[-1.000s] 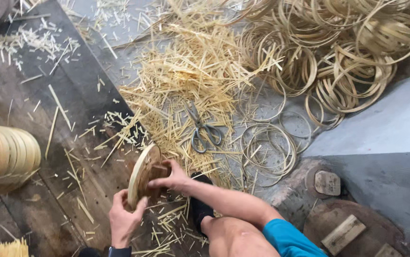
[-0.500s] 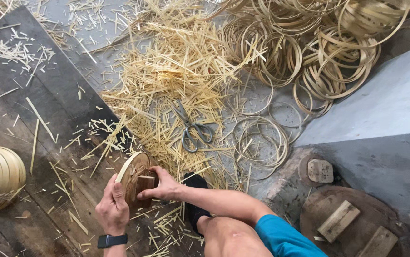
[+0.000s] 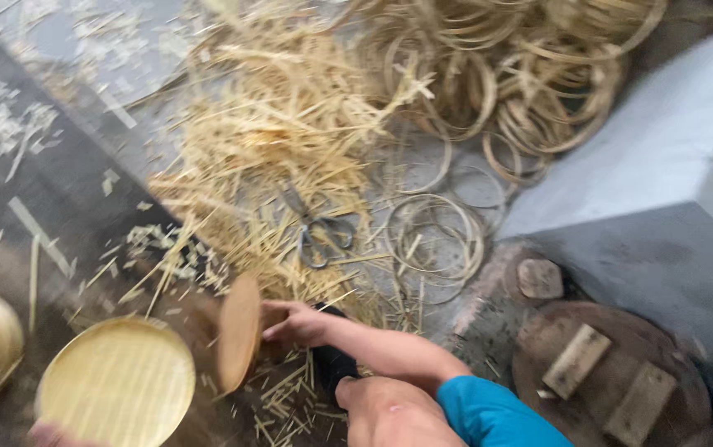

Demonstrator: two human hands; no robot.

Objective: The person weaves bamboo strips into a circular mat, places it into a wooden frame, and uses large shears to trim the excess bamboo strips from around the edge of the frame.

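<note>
The floor (image 3: pixel 83 207) carries bamboo shavings (image 3: pixel 273 141), hoops (image 3: pixel 505 83) and scissors (image 3: pixel 321 233).
</note>
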